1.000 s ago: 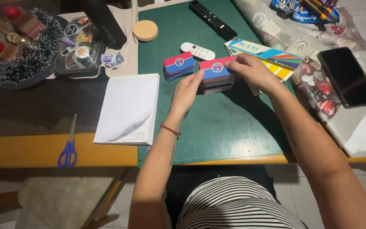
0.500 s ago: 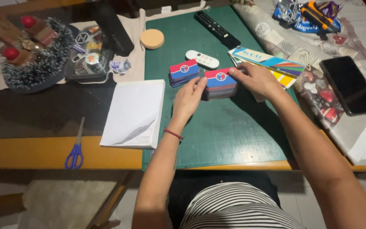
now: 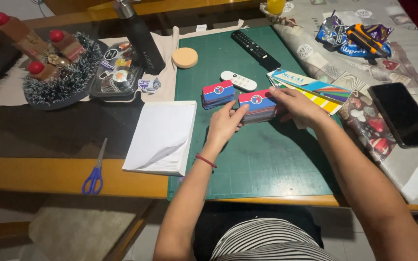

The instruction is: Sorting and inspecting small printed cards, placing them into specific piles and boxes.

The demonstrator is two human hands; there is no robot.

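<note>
Both hands are closing on one stack of cards [image 3: 257, 105] lying on the green cutting mat [image 3: 267, 159]: the left hand [image 3: 224, 124] is pressing its fingertips against the stack's near-left side, while the right hand [image 3: 296, 105] is cupping the right end, its fingers curled over the top edge. Each grip is partly closed around the stack, which is resting on the mat rather than being lifted. A red band is circling the left wrist.

Seen from the head camera, the stack is showing a red-and-blue top card with a round emblem. Just to its left, apart from it, a second stack of cards [image 3: 217, 93] of the same design is sitting on the mat. Farther back, a small white remote [image 3: 238, 80] and a long black remote [image 3: 256, 50] are lying on the mat, with a round tan disc [image 3: 185, 57] at the mat's far-left edge. Colour swatch strips [image 3: 315, 89] are fanning out just beyond the right hand.

To the left of the mat, a pad of white paper [image 3: 161, 137] is lying on the worktop [image 3: 49, 169], one corner curling up. Blue-handled scissors [image 3: 96, 170] are resting near the worktop's near edge. At far left, a tinsel wreath [image 3: 54, 82] is sitting beside a tray of stickers [image 3: 115, 72] and a dark bottle [image 3: 141, 36]. On the right, a black phone [image 3: 403, 114] is lying face up on a patterned cloth [image 3: 412, 63].
</note>
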